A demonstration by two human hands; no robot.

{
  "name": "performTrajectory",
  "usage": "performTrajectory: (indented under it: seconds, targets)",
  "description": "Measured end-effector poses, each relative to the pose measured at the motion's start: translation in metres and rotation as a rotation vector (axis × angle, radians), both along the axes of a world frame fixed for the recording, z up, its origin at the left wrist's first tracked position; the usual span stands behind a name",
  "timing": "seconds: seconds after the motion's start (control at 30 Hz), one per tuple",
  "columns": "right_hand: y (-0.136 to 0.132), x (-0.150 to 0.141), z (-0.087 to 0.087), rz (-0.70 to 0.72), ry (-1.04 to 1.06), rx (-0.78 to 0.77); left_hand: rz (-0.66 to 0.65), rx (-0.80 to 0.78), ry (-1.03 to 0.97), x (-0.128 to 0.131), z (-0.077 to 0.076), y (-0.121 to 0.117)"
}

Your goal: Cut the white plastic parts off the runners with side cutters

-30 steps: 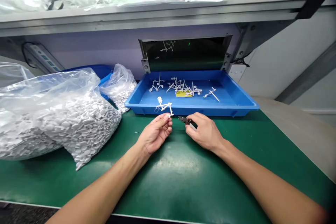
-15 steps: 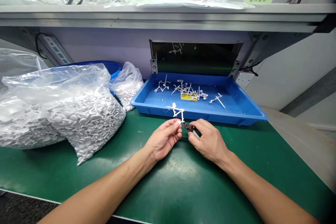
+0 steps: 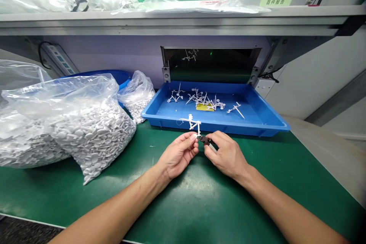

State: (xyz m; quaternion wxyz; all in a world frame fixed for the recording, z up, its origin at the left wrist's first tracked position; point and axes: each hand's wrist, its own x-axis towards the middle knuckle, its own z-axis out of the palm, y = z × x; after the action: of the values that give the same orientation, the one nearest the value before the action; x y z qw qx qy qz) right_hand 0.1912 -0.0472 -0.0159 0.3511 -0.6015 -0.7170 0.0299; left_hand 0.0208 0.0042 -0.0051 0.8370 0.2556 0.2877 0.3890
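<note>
Just this side of the blue tray (image 3: 251,126), the fingers of the left hand (image 3: 179,155) pinch the white sprue (image 3: 199,128), its leg rising trayward, while the right hand (image 3: 228,155) grips cutters (image 3: 205,140) whose tips sit at its foot.

- Frame (image 3: 195,125): white, thin sticks joined up, poking up above the left hand's (image 3: 179,155) pinch.
- Pliers (image 3: 204,140): dark nose, pale handle, in the right hand's (image 3: 228,154) grip, nose at the frame's low end, beside the pinch.
</note>
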Motion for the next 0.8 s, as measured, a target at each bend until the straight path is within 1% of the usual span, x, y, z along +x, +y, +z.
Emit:
performTrajectory:
  seconds: [0.23, 0.33, 0.4, 0.47, 0.53, 0.57, 0.6, 0.63, 0.67, 0.7, 0.73, 0.77, 0.8]
  targets:
    - [-0.001, 0.001, 0.0, -0.006, -0.082, -0.024, -0.022, -0.022, -0.002, -0.002, -0.002, 0.002]
    - [0.0, 0.002, 0.001, 0.006, -0.061, -0.053, -0.04, -0.025, 0.004, -0.004, -0.002, 0.005]
    - [0.003, 0.005, 0.002, 0.052, -0.007, -0.106, -0.066, -0.017, 0.008, -0.004, -0.004, 0.009]
    - [0.007, 0.011, 0.003, 0.135, 0.05, -0.162, -0.113, 0.006, 0.036, -0.003, -0.006, 0.011]
    - [0.011, 0.02, 0.002, 0.2, 0.083, -0.184, -0.181, 0.1, 0.138, -0.003, -0.004, 0.007]
    - [0.013, 0.024, 0.001, 0.209, 0.088, -0.184, -0.217, 0.198, 0.229, -0.005, 0.0, 0.003]
    - [0.014, 0.027, 0.0, 0.202, 0.086, -0.183, -0.249, 0.338, 0.349, -0.007, 0.007, -0.001]
    - [0.015, 0.03, -0.001, 0.187, 0.079, -0.182, -0.269, 0.52, 0.492, -0.012, 0.017, -0.007]
    - [0.015, 0.032, -0.003, 0.175, 0.066, -0.188, -0.264, 0.733, 0.647, -0.018, 0.031, -0.011]
    - [0.014, 0.033, -0.005, 0.169, 0.049, -0.2, -0.222, 0.955, 0.804, -0.025, 0.048, -0.014]
    - [0.014, 0.033, -0.007, 0.169, 0.03, -0.215, -0.14, 1.164, 0.955, -0.033, 0.068, -0.013]
    - [0.014, 0.033, -0.009, 0.178, 0.008, -0.233, -0.022, 1.344, 1.099, -0.042, 0.089, -0.008]
    - [0.013, 0.032, -0.011, 0.187, -0.015, -0.246, 0.122, 1.476, 1.231, -0.052, 0.112, 0.001]
